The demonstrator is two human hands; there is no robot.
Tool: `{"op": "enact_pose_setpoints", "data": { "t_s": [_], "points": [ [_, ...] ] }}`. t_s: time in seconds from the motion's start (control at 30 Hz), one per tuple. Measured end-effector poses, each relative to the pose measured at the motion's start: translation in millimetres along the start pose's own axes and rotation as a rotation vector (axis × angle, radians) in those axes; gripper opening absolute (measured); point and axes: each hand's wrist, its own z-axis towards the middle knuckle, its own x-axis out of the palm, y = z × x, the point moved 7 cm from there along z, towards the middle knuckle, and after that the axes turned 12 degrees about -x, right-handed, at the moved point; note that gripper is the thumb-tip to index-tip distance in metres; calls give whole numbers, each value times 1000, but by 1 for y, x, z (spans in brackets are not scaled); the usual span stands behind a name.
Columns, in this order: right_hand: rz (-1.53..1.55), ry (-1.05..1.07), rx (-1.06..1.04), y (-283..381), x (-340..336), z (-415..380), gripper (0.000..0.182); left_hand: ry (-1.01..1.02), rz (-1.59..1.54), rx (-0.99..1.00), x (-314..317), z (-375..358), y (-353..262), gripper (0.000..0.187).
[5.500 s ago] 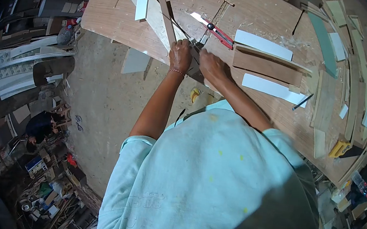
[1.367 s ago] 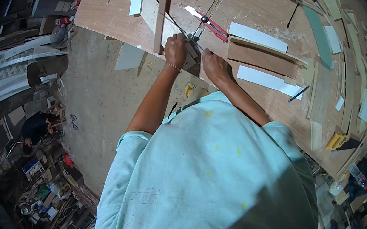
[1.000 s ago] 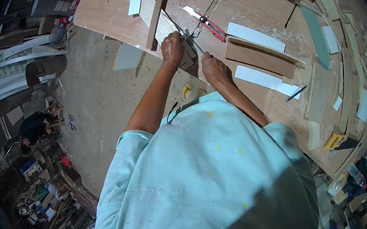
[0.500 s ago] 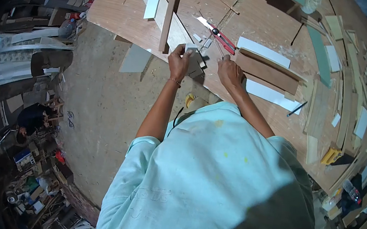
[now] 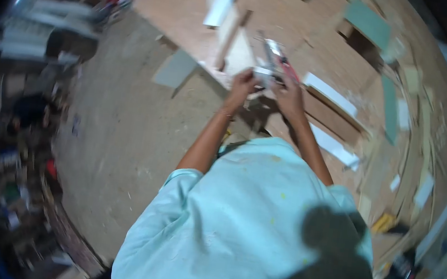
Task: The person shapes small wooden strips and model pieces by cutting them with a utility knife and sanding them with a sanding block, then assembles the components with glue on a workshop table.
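Note:
My left hand is closed on a small pale block at the near edge of the worktable. From the other side my right hand comes up to that block, its fingers bent and pinched together. Motion blur hides what is between them. Just beyond the hands lies a red-handled tool with a pale blade-like end, like a cutter. Left of it are a light wooden board and a narrow brown strip.
A brown panel with white strips lies right of my hands. Farther back stands a green-topped box. Long wooden strips and a yellow-handled tool line the right side. A person is at the far left.
My two hands have come together, the left lifting the pale block toward the right hand. The camera view has shifted and is now blurred. The red-handled tool stays on the table.

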Motion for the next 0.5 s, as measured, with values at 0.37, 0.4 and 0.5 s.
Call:
{"op": "enact_pose_setpoints", "data": {
  "t_s": [0.37,0.4,0.5],
  "points": [
    [171,301,-60,38,16,19,55,337,-196,-132,-3,-24,-19,53],
    [250,315,-42,41,19,19,57,332,-206,-124,-5,-25,-21,55],
    [368,331,-30,49,26,21,59,345,-224,-101,-5,-28,-28,59]
  ]
}}
